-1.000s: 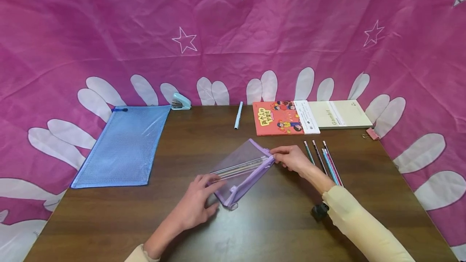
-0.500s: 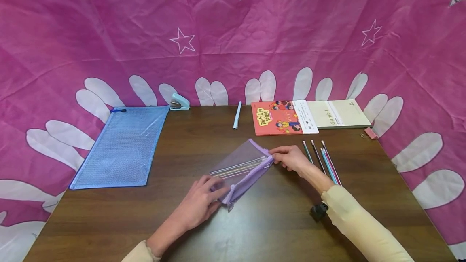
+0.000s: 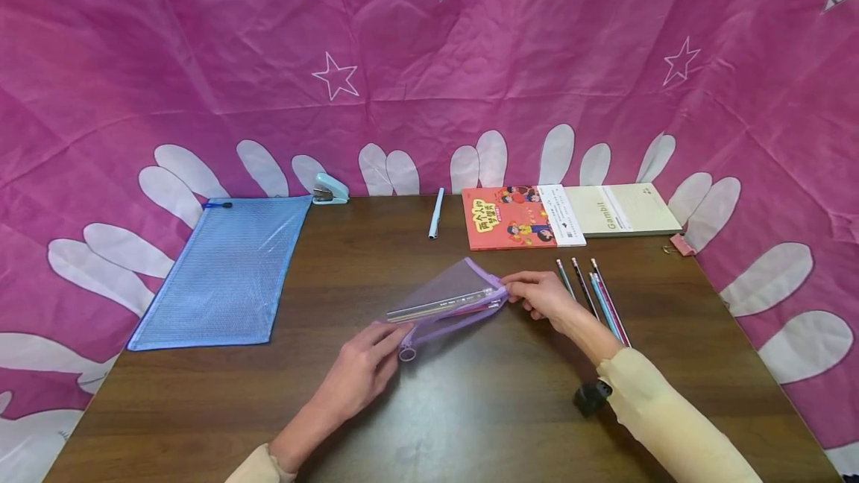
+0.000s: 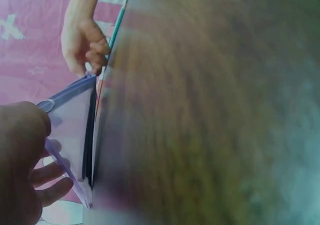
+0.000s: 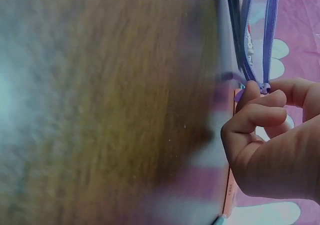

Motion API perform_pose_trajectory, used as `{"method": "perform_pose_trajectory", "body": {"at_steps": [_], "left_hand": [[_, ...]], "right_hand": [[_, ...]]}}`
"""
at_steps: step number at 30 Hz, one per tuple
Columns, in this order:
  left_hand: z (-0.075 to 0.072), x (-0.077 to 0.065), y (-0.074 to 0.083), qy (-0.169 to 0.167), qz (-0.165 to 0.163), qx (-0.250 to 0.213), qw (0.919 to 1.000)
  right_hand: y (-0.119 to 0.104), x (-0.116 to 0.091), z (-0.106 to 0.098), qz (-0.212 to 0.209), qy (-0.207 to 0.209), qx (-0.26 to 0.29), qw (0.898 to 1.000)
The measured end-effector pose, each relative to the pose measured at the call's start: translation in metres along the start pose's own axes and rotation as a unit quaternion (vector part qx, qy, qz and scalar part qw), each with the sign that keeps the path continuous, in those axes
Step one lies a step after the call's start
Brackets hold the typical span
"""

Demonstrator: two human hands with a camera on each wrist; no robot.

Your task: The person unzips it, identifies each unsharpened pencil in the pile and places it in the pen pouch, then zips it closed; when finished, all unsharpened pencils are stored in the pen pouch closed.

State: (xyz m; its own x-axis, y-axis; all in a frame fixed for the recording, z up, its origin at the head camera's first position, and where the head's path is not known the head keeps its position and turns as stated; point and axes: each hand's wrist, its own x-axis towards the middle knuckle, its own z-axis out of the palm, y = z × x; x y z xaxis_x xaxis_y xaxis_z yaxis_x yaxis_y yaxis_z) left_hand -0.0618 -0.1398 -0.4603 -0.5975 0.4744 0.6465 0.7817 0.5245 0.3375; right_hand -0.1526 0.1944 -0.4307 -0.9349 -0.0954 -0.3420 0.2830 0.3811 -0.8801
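A purple mesh zip pouch (image 3: 439, 291) is raised at its near edge, with several slim pencil-like sticks (image 3: 429, 310) inside. My left hand (image 3: 365, 364) pinches its near left corner between thumb and fingers, next to a clear ring (image 3: 407, 354). At the other end, my right hand (image 3: 542, 294) pinches the corner where the zip ends. In the right wrist view the two purple zip edges (image 5: 270, 35) stand apart and meet at the fingers of my right hand (image 5: 270, 135). The left wrist view shows the pouch (image 4: 70, 130) stretched between both hands.
Several loose pencils (image 3: 607, 304) lie just right of my right hand. Farther back are a red book (image 3: 506, 222), a pale notebook (image 3: 624, 207), a pink binder clip (image 3: 683, 244), a light blue pen (image 3: 436, 213) and a stapler (image 3: 330, 189). A blue zip bag (image 3: 228, 274) lies left.
My left hand has shifted from lying over the pouch's near left end to pinching its corner. The pouch's near edge has lifted and its ring moved up and left. The right hand keeps its hold.
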Motion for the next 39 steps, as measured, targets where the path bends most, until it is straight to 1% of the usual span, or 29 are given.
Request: {"method": "perform_pose_trajectory", "body": {"at_steps": [6,11,20,29,32,34,37,39], "left_hand": [[0.001,0.001,0.001,0.05,-0.042,-0.043,0.9969],[0.002,0.001,-0.002,0.076,-0.056,-0.061,0.9937],[0.0,0.002,-0.004,0.082,-0.071,-0.079,0.9909],[-0.002,0.005,-0.005,0.087,-0.076,-0.09,0.9893],[-0.002,0.006,-0.005,0.094,-0.076,-0.104,0.9872],[-0.003,0.007,-0.005,0.101,-0.08,-0.115,0.9849],[-0.004,0.009,-0.005,0.108,-0.095,-0.129,0.9811],[-0.004,0.011,-0.005,0.117,-0.097,-0.129,0.9798]], "right_hand": [[-0.001,-0.009,-0.002,0.014,0.007,0.027,1.0],[0.001,-0.017,-0.004,0.009,0.007,0.038,0.999],[-0.002,-0.03,-0.01,-0.001,-0.011,0.068,0.998],[-0.009,-0.041,-0.017,-0.029,-0.022,0.073,0.997],[-0.011,-0.044,-0.02,-0.038,-0.022,0.065,0.997],[-0.012,-0.046,-0.022,-0.051,-0.025,0.055,0.997],[-0.012,-0.047,-0.023,-0.079,-0.023,0.025,0.996],[-0.012,-0.048,-0.023,-0.1,-0.018,0.004,0.995]]}}
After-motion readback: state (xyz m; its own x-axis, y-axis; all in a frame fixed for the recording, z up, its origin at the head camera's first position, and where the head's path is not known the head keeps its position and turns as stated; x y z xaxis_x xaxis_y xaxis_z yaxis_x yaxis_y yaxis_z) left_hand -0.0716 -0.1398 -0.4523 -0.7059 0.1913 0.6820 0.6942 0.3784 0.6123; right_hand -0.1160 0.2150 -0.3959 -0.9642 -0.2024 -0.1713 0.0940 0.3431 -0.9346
